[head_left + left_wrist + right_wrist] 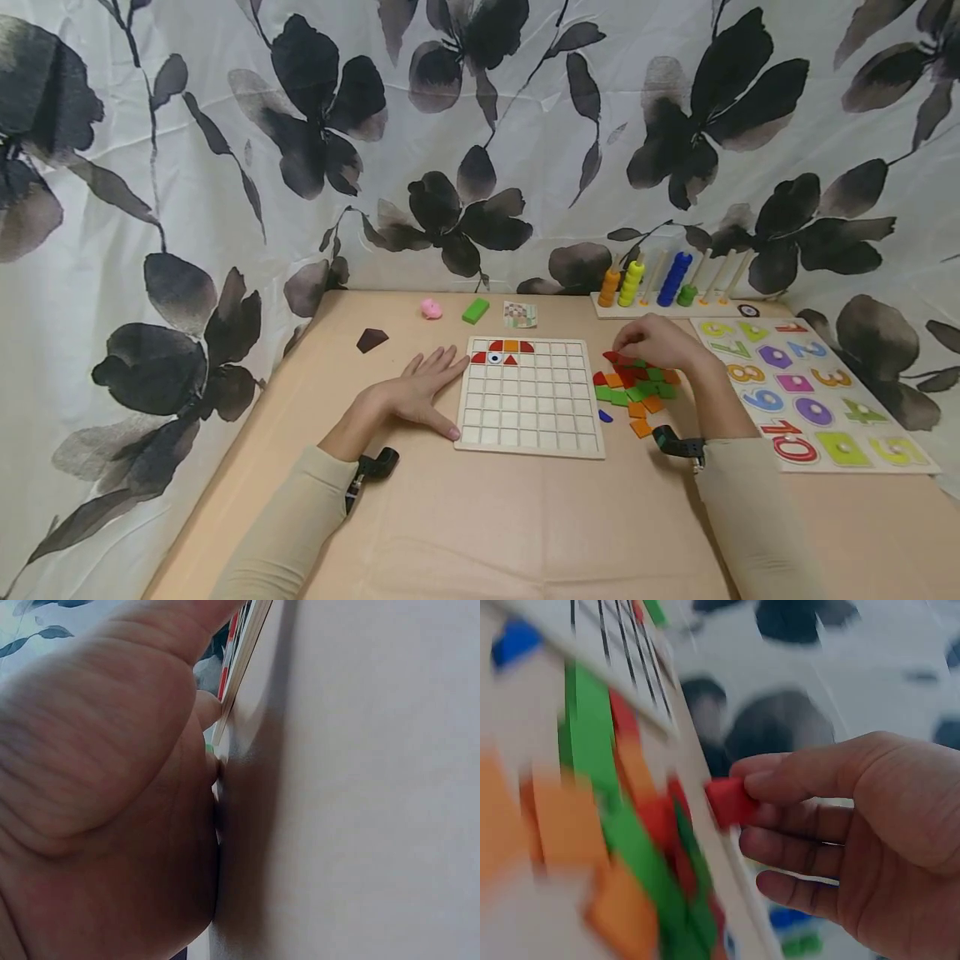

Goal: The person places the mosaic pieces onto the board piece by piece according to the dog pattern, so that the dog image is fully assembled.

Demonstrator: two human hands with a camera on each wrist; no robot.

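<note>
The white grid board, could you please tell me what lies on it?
On the board, red pieces, an orange piece and an eye tile sit in the upper rows; the cells beneath them are covered.

Even light fills my head view; my dim left grip [97, 780] shadows the worktop [390, 787]; orange blocks [570, 825] blur lower left in my right-wrist view.

Hung behind and along both sides of a pale beige tabletop [465, 533]: white fabric [570, 242] printed with large black-and-grey flowers [435, 204] and leaves [170, 81] on thin stems [154, 158]. Lightly wrinkled; lit softly, with faint creases in the tabletop's near part.
</note>
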